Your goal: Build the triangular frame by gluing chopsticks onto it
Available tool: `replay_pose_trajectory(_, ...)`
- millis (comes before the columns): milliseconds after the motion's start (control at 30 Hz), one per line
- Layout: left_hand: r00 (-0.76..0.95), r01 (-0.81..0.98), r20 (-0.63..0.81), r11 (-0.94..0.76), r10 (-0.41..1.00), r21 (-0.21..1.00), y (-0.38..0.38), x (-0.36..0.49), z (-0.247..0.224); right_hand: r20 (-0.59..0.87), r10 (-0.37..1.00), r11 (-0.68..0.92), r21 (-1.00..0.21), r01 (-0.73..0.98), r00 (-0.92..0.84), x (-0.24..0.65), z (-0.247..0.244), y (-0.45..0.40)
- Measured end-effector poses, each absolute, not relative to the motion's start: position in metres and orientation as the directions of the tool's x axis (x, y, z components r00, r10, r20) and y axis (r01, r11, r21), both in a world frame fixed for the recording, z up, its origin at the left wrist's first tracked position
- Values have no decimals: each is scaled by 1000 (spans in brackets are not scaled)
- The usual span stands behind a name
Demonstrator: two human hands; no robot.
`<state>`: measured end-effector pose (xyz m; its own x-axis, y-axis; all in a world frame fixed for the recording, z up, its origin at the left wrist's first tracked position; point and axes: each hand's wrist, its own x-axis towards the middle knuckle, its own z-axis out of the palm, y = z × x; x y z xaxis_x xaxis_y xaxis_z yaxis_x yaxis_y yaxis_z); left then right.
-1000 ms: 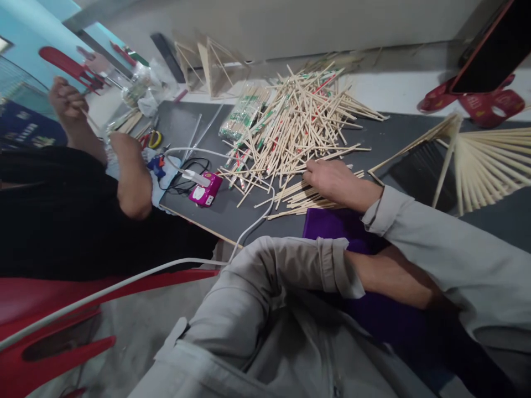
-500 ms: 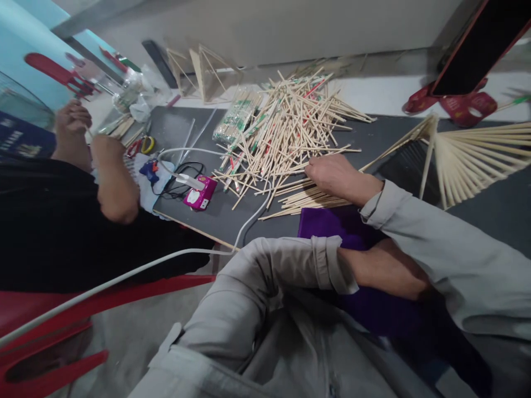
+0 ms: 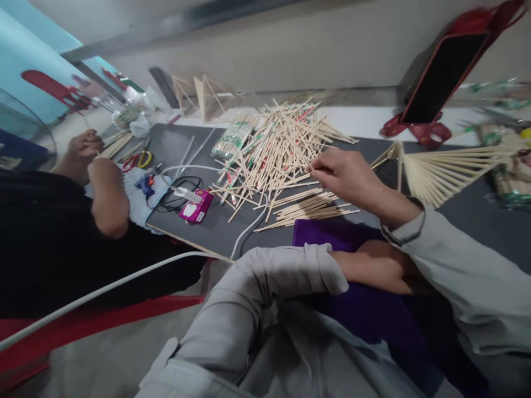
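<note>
My right hand (image 3: 338,168) is at the right edge of a large heap of wooden sticks (image 3: 286,141), its fingers pinched together; what they hold, if anything, is too small to make out. Below it, a smaller row of sticks (image 3: 307,209) lies roughly parallel on the dark table. My left hand (image 3: 384,265) rests low over the purple cloth (image 3: 313,232), under my right sleeve, with its fingers hidden in shadow. A fan-shaped stick structure (image 3: 442,171) stands to the right of my right hand.
On the left are a pink power adapter (image 3: 196,206), a white cable (image 3: 145,270), a blue glue gun (image 3: 146,185) and scissors (image 3: 138,160). Another person's hands (image 3: 85,146) are at far left. A phone (image 3: 443,77) stands at the back right. Wrapped sticks (image 3: 234,132) lie beside the heap.
The view has shifted, showing more at the right. My right hand has lifted off the small row of sticks and is now at the heap's edge. My left hand stays low.
</note>
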<state>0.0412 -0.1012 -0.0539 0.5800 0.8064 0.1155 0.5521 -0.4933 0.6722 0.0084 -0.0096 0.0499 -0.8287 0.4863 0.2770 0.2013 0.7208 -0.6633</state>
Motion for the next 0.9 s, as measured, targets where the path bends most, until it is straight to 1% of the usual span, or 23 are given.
replay_pose_trajectory(33, 557, 449, 115, -414, 823, 792, -100, 36, -50, 267, 542, 590, -796, 135, -797, 20, 56, -11)
replay_pose_trajectory(67, 514, 319, 107, -306, 851, 897, -99, 31, -45, 238, 598, 440, -896, 65, -765, 32, 61, -12)
replay_pose_trajectory(100, 455, 224, 39, -157, 890, 962, -98, 25, -38, 204, 649, 299, -954, 0, -733, 45, 65, -13)
replay_pose_trajectory(133, 405, 127, -64, 13, 912, 992, -97, 19, -30, 178, 695, 187, -980, -64, -697, 57, 68, -14)
replay_pose_trajectory(167, 351, 29, -136, 135, 927, 990, -96, 13, -20, 167, 737, 114, -986, -122, -655, 69, 69, -14)
replay_pose_trajectory(200, 294, -67, -155, 182, 943, 981, -95, 8, -11, 166, 774, 75, -982, -173, -611, 80, 70, -13)
replay_pose_trajectory(267, 147, -218, -128, 158, 981, 963, -90, -1, 6, 185, 832, 59, -967, -249, -523, 97, 68, -10)
replay_pose_trajectory(333, -10, -351, -52, 45, 999, 935, -84, -7, 20, 205, 865, 71, -954, -292, -459, 109, 65, -6)
replay_pose_trajectory(400, -121, -419, -3, -48, 993, 906, -77, -9, 29, 211, 877, 73, -946, -314, -432, 116, 63, -4)
replay_pose_trajectory(500, -199, -407, 37, -118, 979, 906, -69, -10, 35, 212, 883, 67, -940, -334, -419, 121, 60, -5)
replay_pose_trajectory(700, -224, -252, 136, -192, 965, 948, -63, -18, 37, 199, 912, 93, -952, -291, -357, 137, 56, -5)
replay_pose_trajectory(767, -240, -264, 136, -199, 961, 944, -61, -24, 40, 171, 937, 84, -956, -280, -305, 143, 56, -5)
replay_pose_trajectory(833, -269, -318, 130, -216, 954, 923, -60, -29, 46, 160, 951, 80, -953, -292, -263, 146, 55, -7)
replay_pose_trajectory(900, -307, -377, 139, -254, 942, 891, -60, -32, 53, 174, 947, 87, -948, -306, -269, 147, 50, -12)
